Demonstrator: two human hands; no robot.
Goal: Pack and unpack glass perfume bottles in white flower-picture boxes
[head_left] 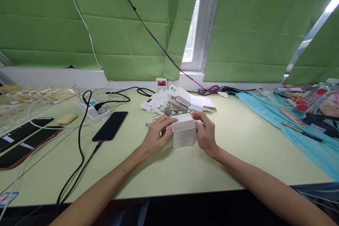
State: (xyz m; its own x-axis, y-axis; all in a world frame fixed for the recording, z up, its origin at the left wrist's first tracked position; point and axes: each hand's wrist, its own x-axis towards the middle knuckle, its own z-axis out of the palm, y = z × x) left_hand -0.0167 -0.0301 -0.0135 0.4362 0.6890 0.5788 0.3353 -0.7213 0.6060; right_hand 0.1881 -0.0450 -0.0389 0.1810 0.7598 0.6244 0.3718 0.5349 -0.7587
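A small white cardboard box [183, 137] with fine print on its near face stands upright on the table in front of me. Its top flap is raised. My left hand [159, 133] has its fingers closed on the box's left upper edge. On the opposite side, my right hand [206, 132] grips the right upper edge and flap. Just behind the box lie small shiny metal pieces [171, 109], partly hidden by my hands. Beyond them is a heap of flattened white cartons [161, 101].
A black phone [110, 126] on a cable lies left, near a white power strip [94, 113]. Dark flat panels [29, 143] lie farther left. A blue cloth [280, 123] with a pen [302, 131] and bottles covers the right side. Green curtains [132, 42] hang behind.
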